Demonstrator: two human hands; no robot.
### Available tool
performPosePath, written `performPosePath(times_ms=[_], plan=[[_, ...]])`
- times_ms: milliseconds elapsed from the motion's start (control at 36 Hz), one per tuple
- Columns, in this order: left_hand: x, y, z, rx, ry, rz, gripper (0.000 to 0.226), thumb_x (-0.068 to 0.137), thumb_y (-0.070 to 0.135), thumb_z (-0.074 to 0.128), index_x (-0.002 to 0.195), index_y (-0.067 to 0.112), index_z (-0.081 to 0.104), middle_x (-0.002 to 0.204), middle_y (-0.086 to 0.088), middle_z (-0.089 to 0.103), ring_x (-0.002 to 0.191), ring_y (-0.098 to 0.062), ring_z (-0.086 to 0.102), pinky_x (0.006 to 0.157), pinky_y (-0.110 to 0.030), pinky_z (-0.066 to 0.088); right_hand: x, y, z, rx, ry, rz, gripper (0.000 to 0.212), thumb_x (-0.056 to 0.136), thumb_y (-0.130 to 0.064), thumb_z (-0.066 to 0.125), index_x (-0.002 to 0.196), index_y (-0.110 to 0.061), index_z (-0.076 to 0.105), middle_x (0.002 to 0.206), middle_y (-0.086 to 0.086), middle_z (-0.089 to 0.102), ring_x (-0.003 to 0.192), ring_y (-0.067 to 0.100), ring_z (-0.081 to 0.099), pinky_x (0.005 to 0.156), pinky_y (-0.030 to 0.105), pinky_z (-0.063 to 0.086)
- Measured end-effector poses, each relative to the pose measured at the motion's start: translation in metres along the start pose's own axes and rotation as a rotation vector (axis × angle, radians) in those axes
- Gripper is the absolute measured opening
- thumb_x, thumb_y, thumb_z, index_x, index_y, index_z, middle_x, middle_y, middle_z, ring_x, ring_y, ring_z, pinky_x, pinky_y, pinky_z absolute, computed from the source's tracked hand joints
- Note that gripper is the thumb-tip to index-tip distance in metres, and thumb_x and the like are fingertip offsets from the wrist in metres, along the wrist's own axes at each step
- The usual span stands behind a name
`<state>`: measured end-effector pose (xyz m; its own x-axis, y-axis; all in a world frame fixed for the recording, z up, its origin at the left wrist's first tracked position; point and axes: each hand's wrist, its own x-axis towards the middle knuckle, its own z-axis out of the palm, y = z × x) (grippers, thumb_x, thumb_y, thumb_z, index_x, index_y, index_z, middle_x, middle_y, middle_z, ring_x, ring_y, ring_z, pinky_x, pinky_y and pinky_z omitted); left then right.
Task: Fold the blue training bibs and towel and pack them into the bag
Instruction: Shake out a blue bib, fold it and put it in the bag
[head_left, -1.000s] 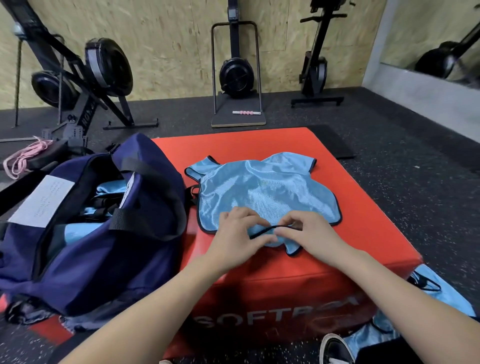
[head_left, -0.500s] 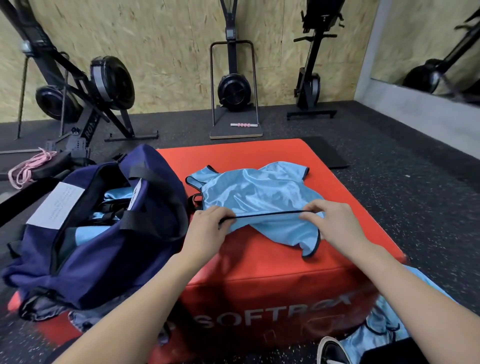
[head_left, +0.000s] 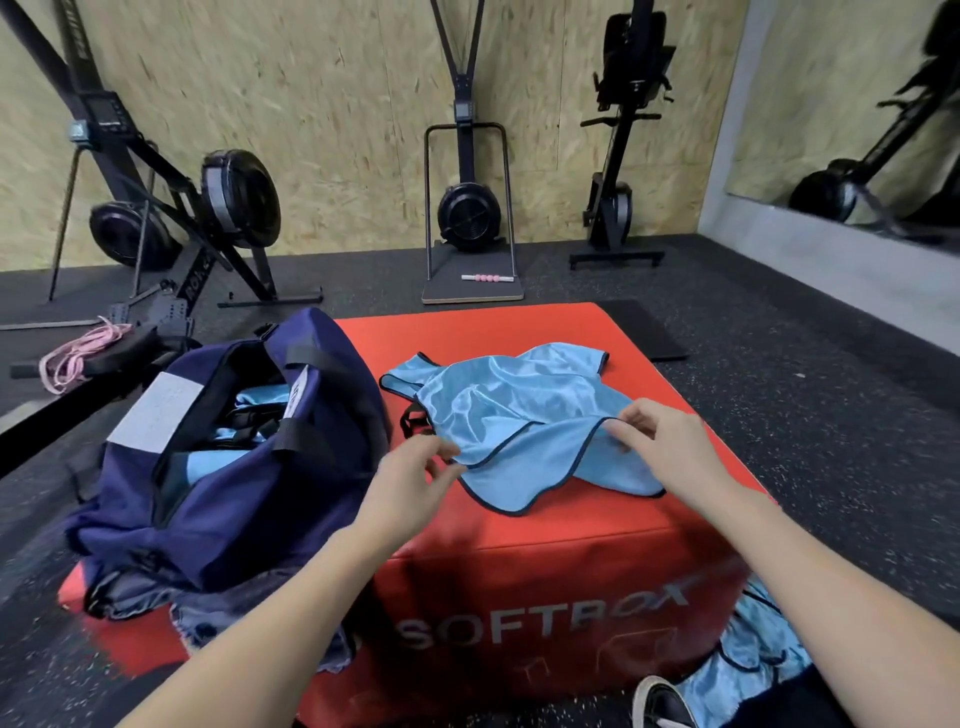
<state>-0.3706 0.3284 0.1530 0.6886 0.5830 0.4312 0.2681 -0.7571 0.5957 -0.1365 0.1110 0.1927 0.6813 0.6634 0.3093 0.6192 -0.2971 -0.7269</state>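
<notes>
Blue bib is spread in loose folds on the top of the red box, which is used as the counter and is marked SOFTBOX on its front. The left hem of the bib is pinched by the left hand, with thumb and fingers closed on the dark-trimmed edge. The right hand is held at the right part of the bib; its fingers are curled, and the cloth seems to be pinched between the fingertips, though this grip is blurred and cannot be told surely. The navy bag is placed just beside the bib, on the left part of the box, with its mouth open; light blue cloth is seen inside it. More blue cloth is lying on the floor at the lower right of the box, near a shoe. Rowing machines are stood against the wooden wall, well apart from the box.
</notes>
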Motion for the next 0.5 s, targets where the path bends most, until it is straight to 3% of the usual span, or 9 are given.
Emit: performPosePath(times_ms=[56, 194, 278, 333, 500], plan=[[-0.004, 0.016, 0.010, 0.001, -0.078, 0.007, 0.027, 0.082, 0.033, 0.078, 0.108, 0.027, 0.069, 0.097, 0.017, 0.064, 0.077, -0.002, 0.060, 0.081, -0.025, 0.049, -0.004, -0.005, 0.003, 0.002, -0.039, 0.005, 0.017, 0.088, -0.035, 0.074, 0.076, -0.026, 0.065, 0.062, -0.009, 0.070, 0.063, 0.006, 0.067, 0.075, 0.031, 0.051], [-0.009, 0.064, 0.039, 0.041, -0.181, 0.005, 0.050, 0.081, 0.055, 0.071, 0.124, 0.031, 0.062, 0.112, 0.018, 0.060, 0.087, -0.001, 0.057, 0.084, -0.025, 0.046, -0.007, -0.014, 0.012, -0.028, -0.068, -0.029, 0.019, 0.084, -0.038, 0.077, 0.076, -0.024, 0.067, 0.059, -0.008, 0.069, 0.062, 0.007, 0.067, 0.077, 0.034, 0.053], [-0.006, 0.078, 0.055, 0.099, -0.169, -0.001, 0.056, 0.083, 0.062, 0.065, 0.129, 0.032, 0.057, 0.125, 0.017, 0.059, 0.108, -0.005, 0.057, 0.091, -0.027, 0.044, -0.008, -0.021, 0.016, 0.013, -0.095, -0.056, 0.019, 0.085, -0.033, 0.077, 0.075, -0.020, 0.067, 0.061, -0.003, 0.070, 0.060, 0.009, 0.069, 0.076, 0.033, 0.053], [-0.002, 0.081, 0.061, 0.111, -0.139, -0.004, 0.050, 0.086, 0.061, 0.062, 0.126, 0.031, 0.058, 0.123, 0.015, 0.060, 0.114, -0.007, 0.057, 0.093, -0.029, 0.045, -0.010, -0.026, 0.018, 0.050, -0.116, -0.071, 0.019, 0.085, -0.031, 0.077, 0.075, -0.018, 0.067, 0.062, -0.002, 0.070, 0.060, 0.010, 0.069, 0.074, 0.031, 0.053], [0.008, 0.082, 0.070, 0.049, -0.017, -0.008, 0.024, 0.094, 0.037, 0.058, 0.107, 0.020, 0.067, 0.108, 0.005, 0.069, 0.104, -0.017, 0.063, 0.087, -0.034, 0.048, -0.013, -0.024, 0.023, -0.007, -0.152, -0.118, 0.016, 0.085, -0.033, 0.077, 0.076, -0.023, 0.068, 0.064, -0.008, 0.070, 0.063, 0.005, 0.065, 0.070, 0.023, 0.049]])
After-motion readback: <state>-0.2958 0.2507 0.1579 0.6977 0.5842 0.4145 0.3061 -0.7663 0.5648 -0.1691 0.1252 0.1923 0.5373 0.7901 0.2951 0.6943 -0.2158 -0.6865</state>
